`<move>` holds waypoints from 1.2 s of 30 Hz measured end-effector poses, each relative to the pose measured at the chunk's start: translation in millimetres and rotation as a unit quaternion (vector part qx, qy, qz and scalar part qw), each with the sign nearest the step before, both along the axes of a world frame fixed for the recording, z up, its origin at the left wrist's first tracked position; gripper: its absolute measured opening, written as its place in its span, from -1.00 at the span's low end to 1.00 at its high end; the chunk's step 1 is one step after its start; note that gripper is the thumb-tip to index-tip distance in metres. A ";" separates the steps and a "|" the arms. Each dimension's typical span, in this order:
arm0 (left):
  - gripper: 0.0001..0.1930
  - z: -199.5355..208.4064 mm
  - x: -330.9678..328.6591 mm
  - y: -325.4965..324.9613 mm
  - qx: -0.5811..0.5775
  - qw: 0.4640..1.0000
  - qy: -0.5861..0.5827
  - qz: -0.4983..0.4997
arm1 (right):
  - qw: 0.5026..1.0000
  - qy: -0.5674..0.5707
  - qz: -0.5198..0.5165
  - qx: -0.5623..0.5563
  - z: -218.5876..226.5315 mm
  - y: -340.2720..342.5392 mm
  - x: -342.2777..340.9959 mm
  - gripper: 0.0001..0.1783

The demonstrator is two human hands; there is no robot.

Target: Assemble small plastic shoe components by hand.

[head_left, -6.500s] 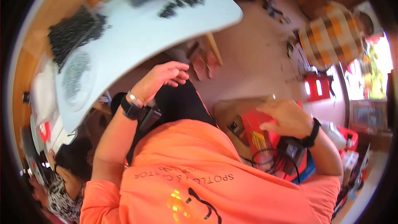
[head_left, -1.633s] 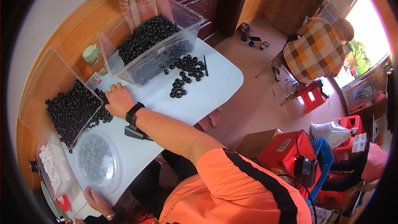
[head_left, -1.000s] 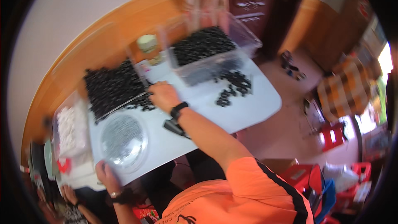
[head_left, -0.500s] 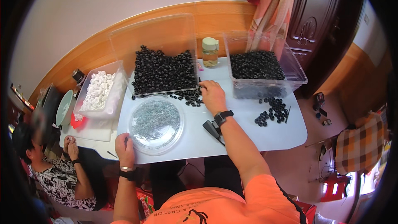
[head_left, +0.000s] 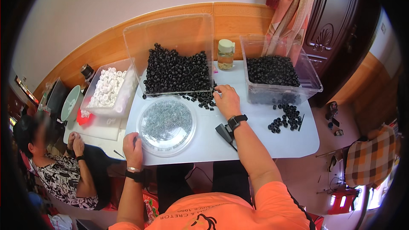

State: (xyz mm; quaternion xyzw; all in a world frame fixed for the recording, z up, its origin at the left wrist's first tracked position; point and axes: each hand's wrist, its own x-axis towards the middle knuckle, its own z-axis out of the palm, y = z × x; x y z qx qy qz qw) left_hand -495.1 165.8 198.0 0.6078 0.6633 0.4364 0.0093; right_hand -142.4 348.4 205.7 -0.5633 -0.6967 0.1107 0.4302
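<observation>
My right hand (head_left: 228, 101) reaches over the table with bent fingertips at the edge of a loose spill of small black rings (head_left: 202, 99); anything in its grip is too small to make out. Behind that spill, a clear bin (head_left: 179, 86) lies tipped toward me with a heap of black rings (head_left: 177, 69) inside. My left hand (head_left: 133, 150) is closed at the table's front edge, beside a round clear tub (head_left: 145, 145) filled with tiny clear, greyish pieces (head_left: 167, 120). Its fingertips are partly hidden, with something dark showing there.
At the right stands another clear bin (head_left: 286, 90) of black rings, with loose rings (head_left: 284, 119) and a thin black stick (head_left: 301, 122) before it. A lidded jar (head_left: 226, 55) stands behind. A black device (head_left: 224, 133) lies by my wrist. Leftward, a co-worker (head_left: 59, 174) sits near a bin of white pieces (head_left: 108, 87).
The whole view has shifted, so the table sits slightly further right in it. My right fingers have moved slightly at the spilled rings. My left hand stays beside the round tub.
</observation>
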 end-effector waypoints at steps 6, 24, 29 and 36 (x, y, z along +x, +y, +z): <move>-0.79 -0.7 1.0 0.2 -0.001 1.000 -0.020 0.001 | 1.000 0.016 -0.016 0.010 0.6 -0.9 0.2 -0.78; -0.82 1.6 1.0 -0.8 0.016 1.000 0.005 0.027 | 1.000 0.023 0.003 0.019 37.0 15.0 8.8 -0.79; -0.82 6.7 9.7 0.5 0.040 0.999 0.008 0.019 | 0.990 -0.138 -0.033 -0.004 24.2 72.2 7.2 -0.70; -0.81 6.7 7.9 -2.1 0.037 0.999 -0.009 0.026 | 0.972 -0.225 0.067 0.010 4.4 117.9 2.9 -0.66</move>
